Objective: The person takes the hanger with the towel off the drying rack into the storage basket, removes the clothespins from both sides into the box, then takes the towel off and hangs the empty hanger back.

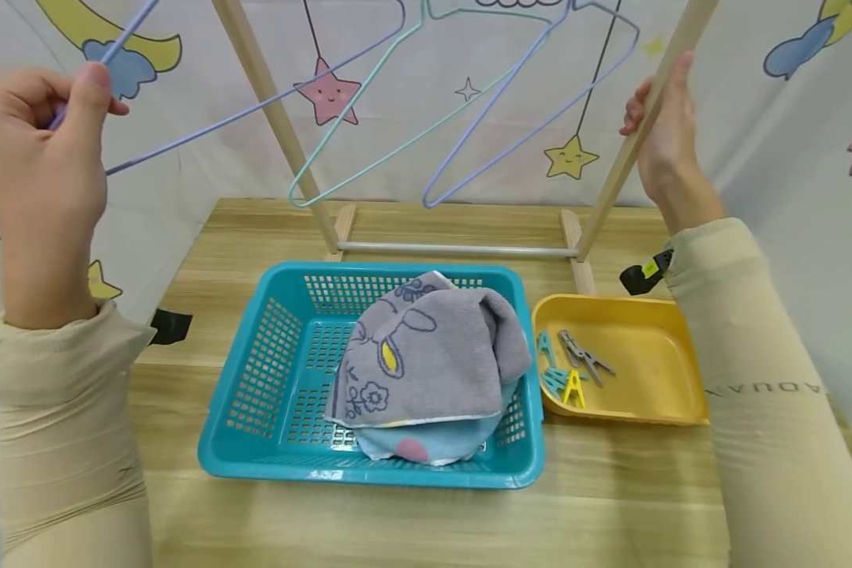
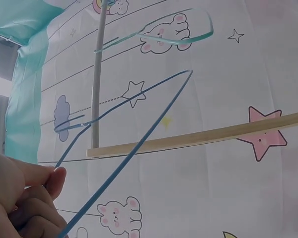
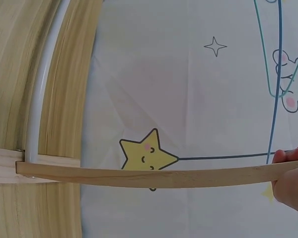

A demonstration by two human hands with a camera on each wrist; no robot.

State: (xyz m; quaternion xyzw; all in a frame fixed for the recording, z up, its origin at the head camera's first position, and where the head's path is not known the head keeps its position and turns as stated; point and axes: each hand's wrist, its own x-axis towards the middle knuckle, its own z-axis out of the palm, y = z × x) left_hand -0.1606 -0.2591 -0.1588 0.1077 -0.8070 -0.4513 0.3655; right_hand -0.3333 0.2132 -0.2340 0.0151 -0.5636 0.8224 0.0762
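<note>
My left hand [image 1: 50, 158] is raised at the far left and grips a blue-purple hanger [image 2: 102, 189] by one end, thumb pressed along the wire. In the left wrist view the hanger's long loop stretches away from the fingers towards the grey top rail [image 2: 97, 89]. On the other side, my right hand [image 1: 670, 138] holds the right wooden post [image 1: 628, 150] of the rack, with fingers wrapped round its edge. Between the posts hang a mint green hanger [image 1: 294, 194] and another blue-purple hanger [image 1: 428, 200], both without cloth on them.
A teal basket [image 1: 369, 476] stands in front of the rack, holding a grey patterned towel [image 1: 447, 355] over a light blue cloth [image 1: 426, 442]. Right of it, a yellow tray [image 1: 646, 363] contains several clothes pegs [image 1: 573, 389]. The rack's lower bar [image 1: 454, 251] runs behind them.
</note>
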